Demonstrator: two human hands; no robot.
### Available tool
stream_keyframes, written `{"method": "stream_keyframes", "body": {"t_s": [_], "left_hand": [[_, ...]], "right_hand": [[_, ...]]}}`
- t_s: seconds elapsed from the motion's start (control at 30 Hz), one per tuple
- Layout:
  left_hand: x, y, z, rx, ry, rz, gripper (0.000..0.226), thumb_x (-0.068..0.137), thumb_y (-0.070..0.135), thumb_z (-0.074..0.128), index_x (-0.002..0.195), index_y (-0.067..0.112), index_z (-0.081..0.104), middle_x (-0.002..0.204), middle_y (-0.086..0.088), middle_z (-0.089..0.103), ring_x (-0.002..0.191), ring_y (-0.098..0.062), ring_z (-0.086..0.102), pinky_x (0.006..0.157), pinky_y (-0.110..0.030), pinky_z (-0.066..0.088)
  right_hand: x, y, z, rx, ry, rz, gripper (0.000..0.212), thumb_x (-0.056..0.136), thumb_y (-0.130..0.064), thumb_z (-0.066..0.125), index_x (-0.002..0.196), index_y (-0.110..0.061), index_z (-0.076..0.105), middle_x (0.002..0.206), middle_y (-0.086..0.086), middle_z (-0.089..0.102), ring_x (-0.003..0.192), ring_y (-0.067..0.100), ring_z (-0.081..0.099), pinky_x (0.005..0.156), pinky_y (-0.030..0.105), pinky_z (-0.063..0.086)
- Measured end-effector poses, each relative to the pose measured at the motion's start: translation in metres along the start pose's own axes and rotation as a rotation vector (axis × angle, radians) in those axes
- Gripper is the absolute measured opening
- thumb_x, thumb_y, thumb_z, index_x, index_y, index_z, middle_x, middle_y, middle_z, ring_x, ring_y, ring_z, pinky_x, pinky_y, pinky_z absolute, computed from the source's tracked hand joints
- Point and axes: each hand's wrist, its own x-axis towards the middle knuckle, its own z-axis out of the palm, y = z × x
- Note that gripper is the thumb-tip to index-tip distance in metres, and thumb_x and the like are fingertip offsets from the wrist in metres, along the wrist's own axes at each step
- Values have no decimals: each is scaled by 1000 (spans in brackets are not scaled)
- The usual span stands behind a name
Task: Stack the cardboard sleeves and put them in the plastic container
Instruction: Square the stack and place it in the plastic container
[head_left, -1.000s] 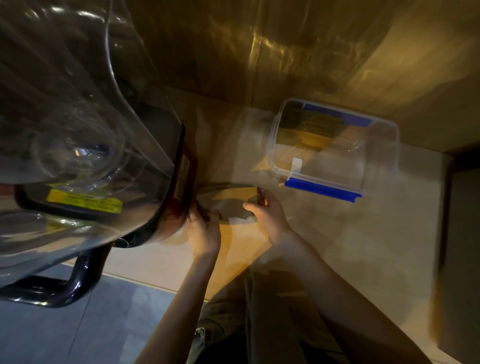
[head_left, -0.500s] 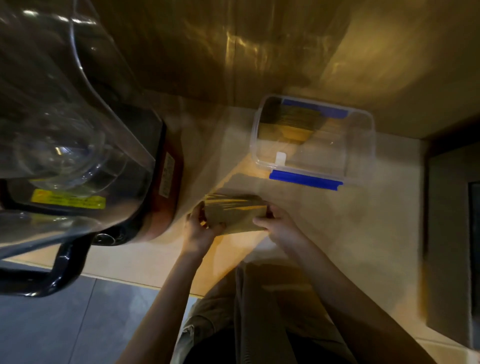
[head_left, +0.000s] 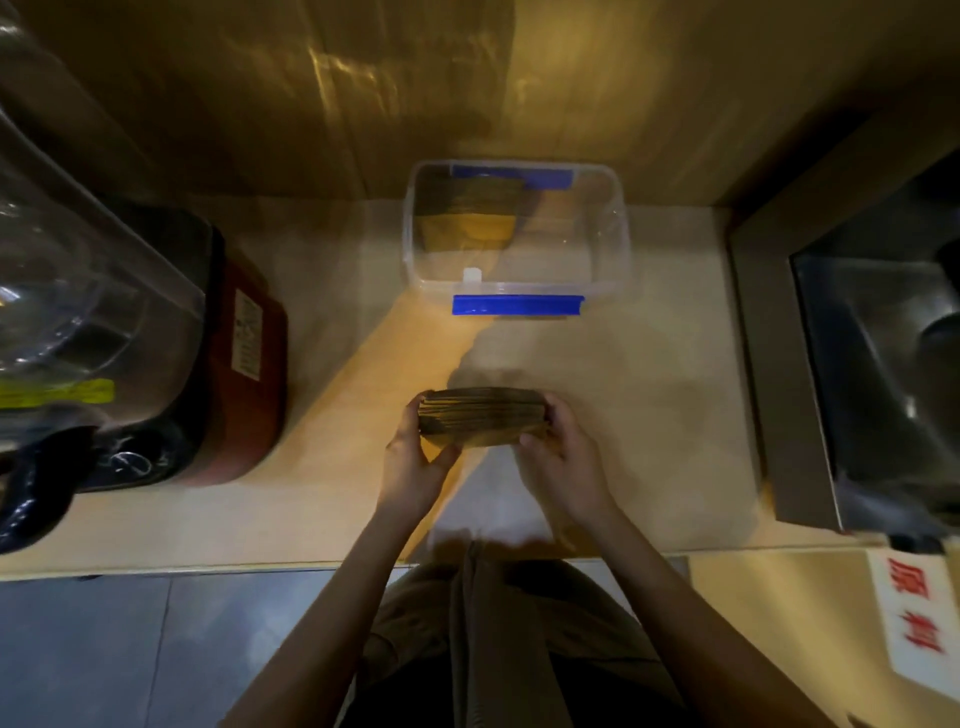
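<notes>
I hold the stack of cardboard sleeves (head_left: 483, 417) above the counter (head_left: 649, 415), on edge, my left hand (head_left: 415, 465) and right hand (head_left: 563, 460) pressed against its two ends. Well beyond it stands the clear plastic container (head_left: 621, 244) with blue latches, lid off; more brown sleeves (head_left: 470, 218) lie in its left rear part, the rest bare.

White sign with red characters (head_left: 917, 616), right tabletop edge: "原料".
Pale sticker (head_left: 246, 332), dark red appliance base: print too small to read.
Yellow label (head_left: 57, 391), clear jug: blurred, unreadable.
</notes>
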Motion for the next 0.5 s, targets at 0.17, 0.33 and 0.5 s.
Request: {"method": "stream_keyframes", "body": {"t_s": [0.17,0.33,0.5], "left_hand": [[2,1,8,7,-23,27,62,78,10,65,132,13,36,122,-9,58,113,-21,52,87,-19,38],[4,-2,11,21,-56,33,69,77,8,64,137,16,29,130,-10,53,119,-22,49,93,-25,40],[4,-3,15,-20,-44,-30,75,73,-1,60,137,20,27,123,-5,52,116,-23,51,85,-21,41]], "right_hand": [[-5,4,-6,-23,38,6,44,87,-3,53,127,-19,44,107,-16,55,97,-8,53,81,2,43],[-1,11,-6,-79,8,11,56,86,-3,54,137,-17,34,127,-2,54,116,7,48,98,24,40],[2,13,3,-113,-31,54,63,87,-10,57,141,-19,26,121,-10,48,112,4,47,89,16,39]]}}
